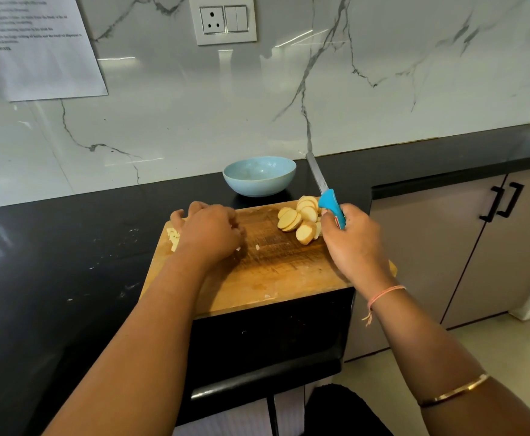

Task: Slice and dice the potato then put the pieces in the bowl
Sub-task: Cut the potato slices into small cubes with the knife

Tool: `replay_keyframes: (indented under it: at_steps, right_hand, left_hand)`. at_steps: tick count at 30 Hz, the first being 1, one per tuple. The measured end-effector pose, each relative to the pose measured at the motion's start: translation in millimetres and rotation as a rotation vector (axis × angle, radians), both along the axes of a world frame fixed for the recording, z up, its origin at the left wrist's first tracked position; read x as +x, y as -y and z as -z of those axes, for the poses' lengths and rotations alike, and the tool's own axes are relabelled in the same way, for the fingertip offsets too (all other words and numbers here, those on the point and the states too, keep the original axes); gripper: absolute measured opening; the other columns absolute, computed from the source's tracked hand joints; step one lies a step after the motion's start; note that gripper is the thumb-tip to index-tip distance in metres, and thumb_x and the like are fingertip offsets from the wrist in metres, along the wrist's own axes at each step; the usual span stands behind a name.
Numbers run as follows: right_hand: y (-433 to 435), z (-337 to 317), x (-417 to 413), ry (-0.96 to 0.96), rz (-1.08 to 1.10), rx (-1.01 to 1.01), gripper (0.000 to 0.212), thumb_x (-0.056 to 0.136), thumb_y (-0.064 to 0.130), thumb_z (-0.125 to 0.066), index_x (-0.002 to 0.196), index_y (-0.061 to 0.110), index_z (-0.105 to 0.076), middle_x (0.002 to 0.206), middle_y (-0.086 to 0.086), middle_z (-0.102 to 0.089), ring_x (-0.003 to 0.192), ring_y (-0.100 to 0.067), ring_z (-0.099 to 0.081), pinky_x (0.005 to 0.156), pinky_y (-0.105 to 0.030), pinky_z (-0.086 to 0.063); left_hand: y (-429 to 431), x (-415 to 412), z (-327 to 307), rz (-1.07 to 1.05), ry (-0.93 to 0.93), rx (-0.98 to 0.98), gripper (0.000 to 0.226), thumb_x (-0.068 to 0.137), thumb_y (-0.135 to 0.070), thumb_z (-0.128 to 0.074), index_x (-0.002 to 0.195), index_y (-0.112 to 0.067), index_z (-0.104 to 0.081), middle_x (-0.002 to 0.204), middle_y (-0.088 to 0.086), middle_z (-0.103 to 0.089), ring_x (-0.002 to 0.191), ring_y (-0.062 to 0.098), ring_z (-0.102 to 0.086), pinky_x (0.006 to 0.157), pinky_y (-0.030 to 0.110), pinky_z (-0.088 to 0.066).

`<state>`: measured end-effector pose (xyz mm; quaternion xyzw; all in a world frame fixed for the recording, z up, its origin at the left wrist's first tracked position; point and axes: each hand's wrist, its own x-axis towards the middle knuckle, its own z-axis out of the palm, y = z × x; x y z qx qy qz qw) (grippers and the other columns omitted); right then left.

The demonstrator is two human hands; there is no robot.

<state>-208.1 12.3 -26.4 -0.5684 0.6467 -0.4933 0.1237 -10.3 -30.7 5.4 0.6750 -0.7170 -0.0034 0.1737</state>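
Both of my grips are over one wooden board [273,278]. My left grip [208,231] is curled down over a little heap of cut potato bits [173,237] at the board's left edge. Most of the bits hide under it, so I cannot count them. My right grip [348,240] is wrapped tight round the blue handle of one knife [328,201]. Its blade points up and away from me. Just left of the knife lies one pile of round potato slices [301,218]. I count about eight, and some hide behind others. One blue bowl [259,176] sits on the black table [69,262], just behind the board.
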Motion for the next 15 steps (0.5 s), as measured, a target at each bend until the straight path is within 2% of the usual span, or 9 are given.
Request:
replay_keyframes:
  at_steps: [3, 7, 9, 12, 15]
  right_hand:
    - [0, 1, 0, 0.007, -0.003, -0.003, 0.017, 0.098, 0.038, -0.045, 0.098, 0.022, -0.049, 0.077, 0.012, -0.049, 0.067, -0.01, -0.052, 0.054, -0.014, -0.038]
    - [1, 1, 0, 0.011, -0.009, -0.006, 0.017, 0.098, 0.038, -0.045, 0.098, 0.022, -0.05, 0.077, 0.012, -0.048, 0.067, -0.009, -0.052, 0.053, -0.013, -0.036]
    - [1, 1, 0, 0.01, -0.007, -0.001, 0.017, 0.098, 0.039, -0.044, 0.099, 0.022, -0.048, 0.077, 0.013, -0.047, 0.067, -0.008, -0.051, 0.052, -0.012, -0.034]
    - [0, 0, -1, 0.013, -0.011, -0.002, 0.016, 0.098, 0.039, -0.044, 0.099, 0.023, -0.048, 0.078, 0.011, -0.048, 0.068, -0.008, -0.052, 0.052, -0.011, -0.034]
    - [0, 0, -1, 0.015, -0.012, 0.0, 0.015, 0.098, 0.038, -0.045, 0.098, 0.023, -0.048, 0.078, 0.012, -0.048, 0.067, -0.008, -0.052, 0.053, -0.011, -0.035]
  left_hand:
    - [-3, -8, 2, 0.117, -0.007, -0.026, 0.017, 0.09, -0.037, -0.053, 0.092, -0.027, -0.066, 0.102, -0.012, -0.057, 0.126, 0.017, -0.03, 0.108, 0.046, -0.008]
    - [-6, -19, 7, 0.192, 0.099, 0.048, 0.02, 0.088, -0.045, -0.051, 0.091, -0.027, -0.06, 0.108, -0.01, -0.055, 0.125, 0.018, -0.032, 0.108, 0.05, -0.011]
    - [-7, -20, 7, 0.142, 0.167, 0.056, 0.017, 0.092, -0.041, -0.046, 0.091, -0.027, -0.056, 0.116, -0.007, -0.054, 0.128, 0.021, -0.032, 0.109, 0.053, -0.01]
    - [-5, -13, 4, -0.01, 0.249, 0.076, 0.015, 0.093, -0.037, -0.045, 0.097, -0.026, -0.054, 0.116, -0.002, -0.055, 0.128, 0.024, -0.033, 0.111, 0.056, -0.01]
    - [-3, -6, 2, -0.109, 0.202, 0.063, 0.017, 0.092, -0.032, -0.051, 0.106, -0.025, -0.056, 0.115, -0.002, -0.056, 0.129, 0.025, -0.033, 0.111, 0.055, -0.01]
